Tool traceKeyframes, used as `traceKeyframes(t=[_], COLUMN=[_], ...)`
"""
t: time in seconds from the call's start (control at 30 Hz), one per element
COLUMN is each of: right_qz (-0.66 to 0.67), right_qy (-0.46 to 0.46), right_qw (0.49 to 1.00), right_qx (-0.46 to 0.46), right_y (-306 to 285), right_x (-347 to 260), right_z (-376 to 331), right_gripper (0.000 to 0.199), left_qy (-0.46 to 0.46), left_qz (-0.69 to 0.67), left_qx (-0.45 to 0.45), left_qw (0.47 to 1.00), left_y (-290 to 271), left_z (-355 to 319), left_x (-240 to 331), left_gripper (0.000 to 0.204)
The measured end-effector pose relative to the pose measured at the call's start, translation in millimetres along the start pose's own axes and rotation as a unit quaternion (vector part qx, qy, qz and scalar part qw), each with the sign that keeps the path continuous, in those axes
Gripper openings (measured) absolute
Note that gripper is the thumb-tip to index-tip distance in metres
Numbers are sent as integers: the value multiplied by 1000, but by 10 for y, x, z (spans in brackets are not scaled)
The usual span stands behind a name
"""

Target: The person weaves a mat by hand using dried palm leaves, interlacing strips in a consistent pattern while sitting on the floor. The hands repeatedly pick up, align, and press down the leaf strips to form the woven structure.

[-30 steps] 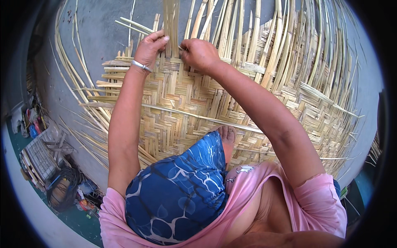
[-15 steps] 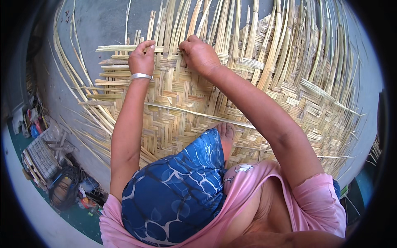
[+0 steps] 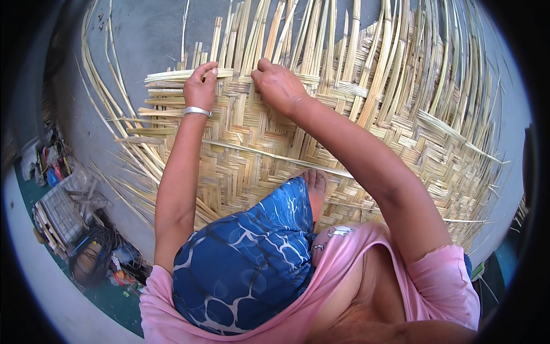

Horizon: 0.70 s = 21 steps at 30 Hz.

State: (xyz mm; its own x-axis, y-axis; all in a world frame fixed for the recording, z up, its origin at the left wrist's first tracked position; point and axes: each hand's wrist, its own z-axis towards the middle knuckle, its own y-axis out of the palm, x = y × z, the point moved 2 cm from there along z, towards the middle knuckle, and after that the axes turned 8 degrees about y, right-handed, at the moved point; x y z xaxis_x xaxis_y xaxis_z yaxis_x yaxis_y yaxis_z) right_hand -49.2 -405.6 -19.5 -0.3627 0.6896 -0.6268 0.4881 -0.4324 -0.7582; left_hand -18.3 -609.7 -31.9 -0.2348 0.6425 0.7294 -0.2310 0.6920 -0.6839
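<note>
With your left hand [image 3: 200, 87] and right hand [image 3: 279, 85] both pinching the crosswise bamboo strip [image 3: 189, 74] at the woven mat's [image 3: 269, 155] far edge, uneven pressure could skew it or splinter it against the upright strips [image 3: 321, 34].

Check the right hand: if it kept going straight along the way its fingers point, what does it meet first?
The right hand points up and slightly left across the woven bamboo mat. Going straight on, it would probably meet the loose upright bamboo strips just beyond its fingertips, then bare grey floor. Depth is hard to judge.
</note>
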Motion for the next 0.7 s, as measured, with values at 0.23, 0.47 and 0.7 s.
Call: traceKeyframes(t=[0.23,0.47,0.7], right_qz=[-11,-165,-340], right_qy=[-109,-21,28], right_qw=[993,985,939], right_qx=[42,-45,33], right_y=[-127,-1105,-2048], right_x=[24,458,1176], right_z=[-352,-560,-476], right_gripper=[23,30,19], left_qy=[181,201,263], left_qz=[196,369,382], left_qx=[-4,-73,-131], left_qw=[964,905,876], left_y=[50,224,9], left_z=[-736,-851,-803], left_x=[179,180,148], left_gripper=[50,54,46])
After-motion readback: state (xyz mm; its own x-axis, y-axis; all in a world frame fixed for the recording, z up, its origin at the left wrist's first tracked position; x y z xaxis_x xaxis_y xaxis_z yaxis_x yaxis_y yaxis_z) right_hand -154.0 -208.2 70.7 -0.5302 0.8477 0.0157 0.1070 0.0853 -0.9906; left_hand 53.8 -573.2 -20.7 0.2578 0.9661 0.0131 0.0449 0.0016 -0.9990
